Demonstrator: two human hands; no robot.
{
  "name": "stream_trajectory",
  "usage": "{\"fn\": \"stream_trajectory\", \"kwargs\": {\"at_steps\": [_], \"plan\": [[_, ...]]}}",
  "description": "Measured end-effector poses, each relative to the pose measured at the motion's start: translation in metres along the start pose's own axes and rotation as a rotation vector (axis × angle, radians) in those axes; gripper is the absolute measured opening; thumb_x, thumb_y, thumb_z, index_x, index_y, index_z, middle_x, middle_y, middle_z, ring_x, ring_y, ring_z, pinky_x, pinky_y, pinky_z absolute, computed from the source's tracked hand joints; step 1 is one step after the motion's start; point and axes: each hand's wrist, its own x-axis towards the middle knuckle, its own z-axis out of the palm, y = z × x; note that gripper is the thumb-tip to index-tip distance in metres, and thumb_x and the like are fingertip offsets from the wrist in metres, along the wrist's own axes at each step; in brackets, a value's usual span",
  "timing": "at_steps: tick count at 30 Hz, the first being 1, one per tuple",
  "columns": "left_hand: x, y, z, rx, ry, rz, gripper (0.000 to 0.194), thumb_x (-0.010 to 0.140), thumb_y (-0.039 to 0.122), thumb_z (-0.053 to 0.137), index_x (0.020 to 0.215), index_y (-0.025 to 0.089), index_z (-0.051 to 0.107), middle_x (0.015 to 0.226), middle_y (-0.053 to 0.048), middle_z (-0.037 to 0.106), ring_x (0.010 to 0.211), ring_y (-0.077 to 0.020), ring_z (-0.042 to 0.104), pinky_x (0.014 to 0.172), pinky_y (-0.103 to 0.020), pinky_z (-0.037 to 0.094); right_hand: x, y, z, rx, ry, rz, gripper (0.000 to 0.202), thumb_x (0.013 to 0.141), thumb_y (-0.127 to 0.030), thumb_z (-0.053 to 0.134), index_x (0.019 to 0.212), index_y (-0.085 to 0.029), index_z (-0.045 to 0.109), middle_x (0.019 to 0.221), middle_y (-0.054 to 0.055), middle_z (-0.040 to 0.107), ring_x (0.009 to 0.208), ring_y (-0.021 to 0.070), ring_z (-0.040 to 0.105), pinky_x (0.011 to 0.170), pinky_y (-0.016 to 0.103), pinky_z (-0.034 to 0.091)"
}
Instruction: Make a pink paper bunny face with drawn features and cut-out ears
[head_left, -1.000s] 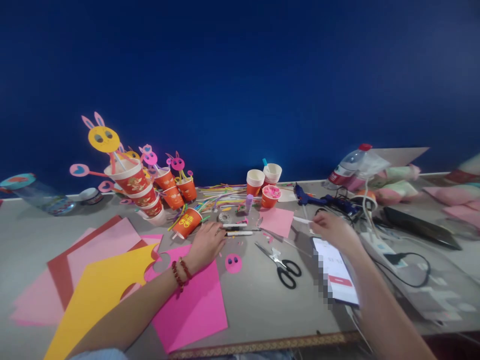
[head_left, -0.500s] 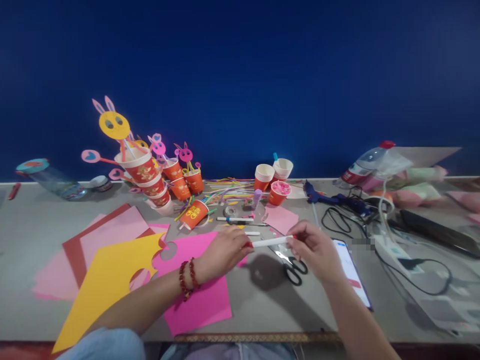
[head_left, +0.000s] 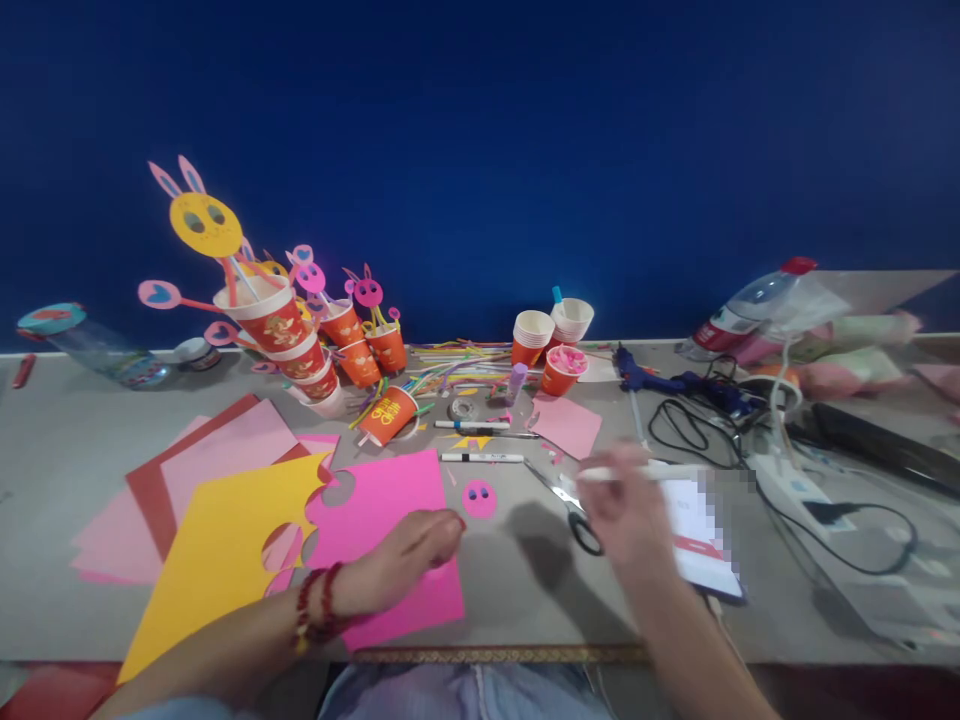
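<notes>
Left hand point(head_left: 409, 558) had come off the pen point(head_left: 598, 474), fingers curled above pink paper point(head_left: 394, 490), contents unclear, leaving right hand's point(head_left: 624, 512) fingers alone gripping it, apparently freed for use.

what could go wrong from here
The right hand, blurred and holding a white pen, is close to the scissors and might knock them. The left hand is near the small pink face, so a sleeve or finger could brush it aside.
</notes>
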Motion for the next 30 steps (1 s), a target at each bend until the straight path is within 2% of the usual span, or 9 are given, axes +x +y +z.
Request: {"fn": "stream_trajectory", "kwargs": {"at_steps": [1, 2, 3, 6, 7, 9, 13, 22, 30], "plan": [[-0.006, -0.006, 0.002, 0.015, 0.03, -0.048, 0.051, 0.108, 0.04, 0.008, 0.073, 0.022, 0.041, 0.065, 0.002, 0.05, 0.057, -0.0128, 0.046, 0.057, -0.025, 0.043, 0.005, -0.004, -0.01, 0.037, 0.151, -0.093, 0.053, 0.082, -0.056, 0.071, 0.06, -0.023, 0.034, 0.045, -0.01, 0.035, 0.036, 0.0055, 0.021, 0.036, 0.02, 0.021], [-0.01, -0.013, 0.005, 0.106, 0.059, -0.069, 0.046, 0.108, 0.039, 0.017, 0.077, 0.021, 0.045, 0.07, 0.001, 0.055, 0.061, -0.0136, 0.05, 0.06, -0.026, 0.046, 0.009, -0.004, -0.018, 0.034, 0.227, -0.125, 0.05, 0.082, -0.05, 0.073, 0.062, -0.023, 0.036, 0.045, -0.01, 0.036, 0.036, 0.0059, 0.023, 0.037, 0.02, 0.024], [-0.012, -0.02, 0.008, 0.234, 0.06, -0.016, 0.041, 0.108, 0.039, 0.026, 0.081, 0.02, 0.05, 0.075, -0.001, 0.061, 0.066, -0.0152, 0.055, 0.064, -0.028, 0.048, 0.011, 0.0, -0.024, -0.019, 0.205, -0.09, 0.046, 0.081, -0.048, 0.075, 0.063, -0.023, 0.04, 0.045, -0.01, 0.038, 0.036, 0.0061, 0.028, 0.037, 0.02, 0.025], [-0.007, -0.037, 0.02, 0.572, 0.064, 0.324, 0.023, 0.104, 0.029, 0.041, 0.098, 0.017, 0.06, 0.11, -0.011, 0.07, 0.103, -0.0236, 0.063, 0.092, -0.041, 0.05, 0.002, 0.028, -0.021, -0.246, -0.175, 0.218, 0.037, 0.084, -0.052, 0.069, 0.069, -0.022, 0.054, 0.051, -0.004, 0.053, 0.04, 0.0093, 0.042, 0.038, 0.021, 0.029], [-0.003, -0.042, 0.024, 0.644, 0.081, 0.397, 0.02, 0.103, 0.027, 0.045, 0.101, 0.016, 0.061, 0.121, -0.012, 0.068, 0.113, -0.0254, 0.061, 0.098, -0.043, 0.049, -0.003, 0.04, -0.016, -0.278, -0.226, 0.26, 0.033, 0.085, -0.049, 0.068, 0.071, -0.022, 0.055, 0.053, -0.004, 0.055, 0.041, 0.0097, 0.044, 0.039, 0.021, 0.031], [0.003, -0.05, 0.03, 0.728, 0.106, 0.447, 0.016, 0.101, 0.026, 0.051, 0.102, 0.015, 0.062, 0.133, -0.013, 0.063, 0.123, -0.0265, 0.057, 0.102, -0.043, 0.048, -0.012, 0.061, -0.006, -0.297, -0.299, 0.289, 0.025, 0.087, -0.043, 0.064, 0.076, -0.021, 0.057, 0.056, -0.003, 0.057, 0.043, 0.0106, 0.045, 0.041, 0.022, 0.035], [0.008, -0.059, 0.035, 0.772, 0.1, 0.445, 0.015, 0.099, 0.027, 0.056, 0.1, 0.014, 0.064, 0.135, -0.012, 0.063, 0.127, -0.0263, 0.056, 0.103, -0.042, 0.049, -0.018, 0.082, 0.006, -0.368, -0.326, 0.185, 0.008, 0.085, -0.028, 0.06, 0.08, -0.022, 0.057, 0.058, -0.003, 0.058, 0.049, 0.0129, 0.049, 0.046, 0.025, 0.037], [0.009, -0.062, 0.034, 0.733, 0.087, 0.437, 0.015, 0.1, 0.026, 0.054, 0.096, 0.015, 0.063, 0.133, -0.013, 0.065, 0.123, -0.0256, 0.06, 0.1, -0.044, 0.051, -0.015, 0.103, 0.004, -0.55, -0.34, -0.026, 0.016, 0.083, -0.021, 0.056, 0.068, -0.023, 0.055, 0.059, -0.003, 0.052, 0.054, 0.0139, 0.047, 0.053, 0.027, 0.036], [0.009, -0.06, 0.032, 0.694, 0.064, 0.409, 0.014, 0.1, 0.024, 0.053, 0.098, 0.016, 0.063, 0.134, -0.012, 0.064, 0.124, -0.0255, 0.059, 0.102, -0.044, 0.049, -0.015, 0.104, 0.004, -0.58, -0.355, -0.026, 0.016, 0.084, -0.023, 0.057, 0.068, -0.023, 0.057, 0.058, -0.003, 0.052, 0.053, 0.0141, 0.046, 0.053, 0.027, 0.036]]}}
